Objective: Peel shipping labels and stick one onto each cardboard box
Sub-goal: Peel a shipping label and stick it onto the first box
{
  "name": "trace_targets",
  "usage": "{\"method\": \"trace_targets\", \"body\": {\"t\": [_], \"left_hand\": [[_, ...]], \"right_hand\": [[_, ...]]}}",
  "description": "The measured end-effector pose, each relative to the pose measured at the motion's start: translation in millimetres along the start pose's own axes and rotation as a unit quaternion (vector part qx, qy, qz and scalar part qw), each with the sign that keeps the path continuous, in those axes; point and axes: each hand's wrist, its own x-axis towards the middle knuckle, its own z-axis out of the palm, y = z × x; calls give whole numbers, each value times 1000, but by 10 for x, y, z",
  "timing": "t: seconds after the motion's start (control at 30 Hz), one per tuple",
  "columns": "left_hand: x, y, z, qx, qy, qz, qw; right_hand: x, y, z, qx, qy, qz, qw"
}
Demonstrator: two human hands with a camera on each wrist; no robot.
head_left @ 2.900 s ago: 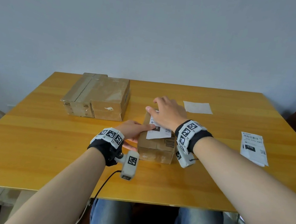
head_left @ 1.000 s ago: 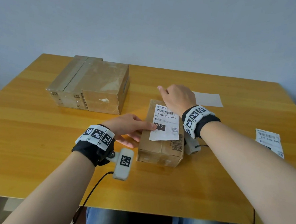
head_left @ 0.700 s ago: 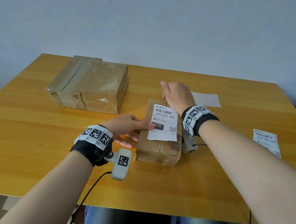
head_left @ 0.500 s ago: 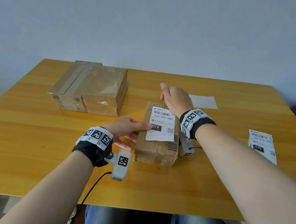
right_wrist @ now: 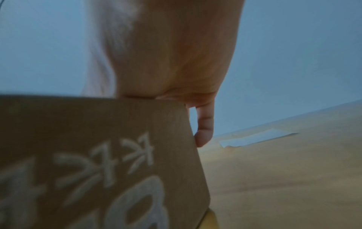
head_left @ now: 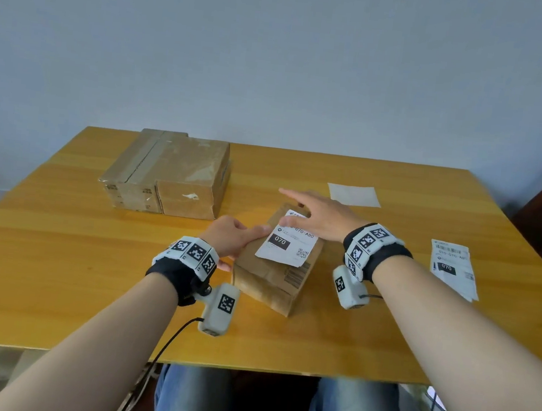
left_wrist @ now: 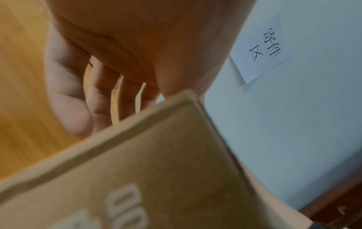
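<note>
**Label going down on the small box, lower edge not flat**

Label (head_left: 287,240) is lying on top of the small box (head_left: 272,272) at the centre of the head view, with the box sitting skewed on the surface (head_left: 56,266). Right hand (head_left: 318,215) is resting across the label's upper end with fingers straight and spread, pressing rather than gripping. Left hand (head_left: 234,238) is bracing the box's left side, thumb reaching onto the top edge and fingers curling against the side wall; the left wrist view is showing those fingers (left_wrist: 78,100) behind the cardboard edge.

Judging from these frames, the risk is sitting at the label's lower edge, which seems to be lifting slightly off the cardboard. If the pressing hand is sweeping unevenly, a crease or air pocket could be forming there. The box is also looking light, so a sideways push could be sliding or turning it if the bracing hand is easing off.

Around it: two larger boxes (head_left: 169,174) are standing together in the upper left, bearing no label as far as can be seen. A blank white sheet (head_left: 353,195), probably peeled backing, is lying just beyond the right hand. More labels (head_left: 453,268) are waiting at the right edge. Nothing is blocking the way to either.
</note>
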Motion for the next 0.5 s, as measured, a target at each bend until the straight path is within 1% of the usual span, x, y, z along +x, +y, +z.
{"method": "trace_targets", "body": {"t": [0.13,0.27,0.33,0.4,0.47,0.5], "left_hand": [[41,29,-53,37,68,66,995],[73,26,-139,11,151,86,985],[52,37,-161,-19,190,94,977],[29,63,-157,-55,215,102,970],[15,92,-130,-82,209,106,969],[15,106,-114,-92,195,105,971]], "right_hand": [[-65,-26,-66,-20,-20,24,999],[-81,36,-77,-30,-14,74,997],[-109,87,-67,-23,7,125,992],[-158,113,-74,-24,26,207,978],[-224,96,-105,-38,34,281,958],[-243,87,-122,-40,36,305,951]]}}
